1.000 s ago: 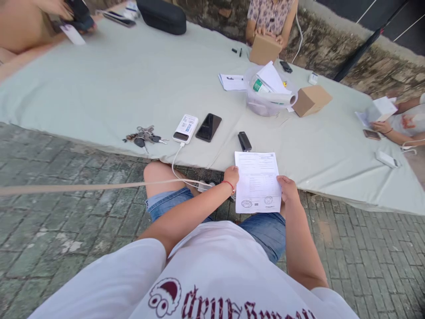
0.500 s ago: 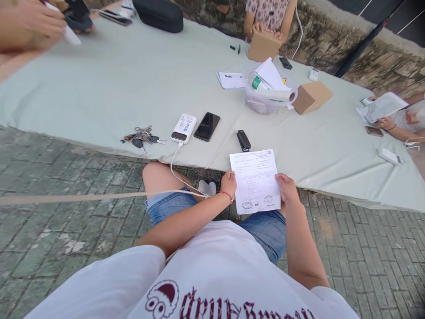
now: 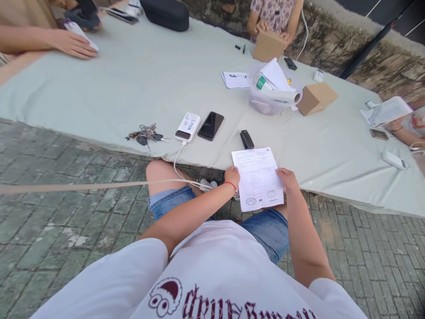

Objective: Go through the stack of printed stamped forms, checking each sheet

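I've got the printed sheet [image 3: 257,178] pinched at both sides, left hand [image 3: 232,176] and right hand [image 3: 287,180] each closed on an edge, held over my lap at the mat's [image 3: 116,88] near edge, just below the black remote [image 3: 246,139].

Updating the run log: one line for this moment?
left hand: holds white printed sheet | right hand: holds same sheet | black phone: on cloth

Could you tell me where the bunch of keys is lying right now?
In the head view, the bunch of keys lies on the grey cloth near its front edge, just left of the white power bank.
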### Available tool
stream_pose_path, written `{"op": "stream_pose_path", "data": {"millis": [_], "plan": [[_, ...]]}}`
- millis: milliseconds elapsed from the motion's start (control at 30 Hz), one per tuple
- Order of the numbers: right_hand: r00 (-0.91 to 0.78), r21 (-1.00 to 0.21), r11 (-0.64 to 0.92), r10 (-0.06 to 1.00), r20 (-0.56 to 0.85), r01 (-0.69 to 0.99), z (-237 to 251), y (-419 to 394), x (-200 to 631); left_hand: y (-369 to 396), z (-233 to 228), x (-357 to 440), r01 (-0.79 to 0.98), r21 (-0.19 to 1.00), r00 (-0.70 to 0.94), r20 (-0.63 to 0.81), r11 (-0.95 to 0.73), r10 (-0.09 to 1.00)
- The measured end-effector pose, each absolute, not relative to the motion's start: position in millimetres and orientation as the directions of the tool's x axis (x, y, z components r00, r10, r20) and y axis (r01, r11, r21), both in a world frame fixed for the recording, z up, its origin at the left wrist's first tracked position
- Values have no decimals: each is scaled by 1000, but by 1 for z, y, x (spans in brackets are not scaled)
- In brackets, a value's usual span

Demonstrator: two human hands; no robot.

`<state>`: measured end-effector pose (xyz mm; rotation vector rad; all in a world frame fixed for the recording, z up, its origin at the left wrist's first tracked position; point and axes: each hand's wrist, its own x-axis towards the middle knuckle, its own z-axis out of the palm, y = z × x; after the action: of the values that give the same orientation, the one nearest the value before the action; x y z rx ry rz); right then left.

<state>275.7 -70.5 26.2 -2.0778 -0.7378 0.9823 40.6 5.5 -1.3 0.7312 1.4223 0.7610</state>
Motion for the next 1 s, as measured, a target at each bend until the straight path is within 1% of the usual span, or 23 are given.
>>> {"op": "stream_pose_path", "data": {"millis": [67, 200, 300, 367, 400, 467, 533, 600, 667, 767, 833, 867, 933, 1000], "plan": [[584, -794, -583, 710, -394, 173, 22, -72, 278, 10, 0, 46, 9, 815, 37, -579, 579, 814], [645, -805, -587, 647, -406, 83, 13, -78, 283, 17, 1, 57, 114, 816, 85, -576, 566, 813], [680, -806, -583, 631, -374, 98, 10, -83, 286, 17, -1, 63, 164, 822, 106, -565, 546, 818], [697, -785, -597, 634, -336, 165, 13, -86, 287, 15, -2, 65, 180, 819, 121, -568, 545, 814], [708, -759, -610, 639, -302, 227, 15, -87, 288, 14, -3, 66, 184, 817, 126, -571, 546, 811], [729, -663, -637, 655, -197, 393, 22, -87, 288, 13, -4, 67, 195, 813, 135, -576, 548, 806], [728, -546, -627, 684, -46, 556, 31, -84, 287, 13, -3, 67, 205, 809, 143, -582, 551, 801], [675, -476, -567, 733, 81, 672, 38, -76, 281, 15, 0, 67, 216, 804, 150, -588, 554, 795], [563, -456, -452, 814, 140, 767, 44, -64, 269, 16, 2, 67, 228, 801, 154, -591, 554, 792], [290, -435, -203, 946, 145, 878, 48, -41, 243, 18, 6, 66, 250, 802, 152, -586, 542, 796], [113, -397, -49, 984, 138, 917, 48, -25, 225, 20, 7, 65, 268, 803, 147, -580, 532, 801], [53, -376, -1, 990, 128, 927, 48, -17, 217, 21, 7, 65, 278, 803, 145, -577, 527, 804], [-5, -341, 37, 996, 92, 939, 47, -2, 204, 22, 8, 66, 294, 803, 139, -573, 519, 808], [-12, -315, 26, 999, 46, 949, 45, 9, 196, 23, 7, 67, 304, 801, 134, -572, 516, 809]]}}
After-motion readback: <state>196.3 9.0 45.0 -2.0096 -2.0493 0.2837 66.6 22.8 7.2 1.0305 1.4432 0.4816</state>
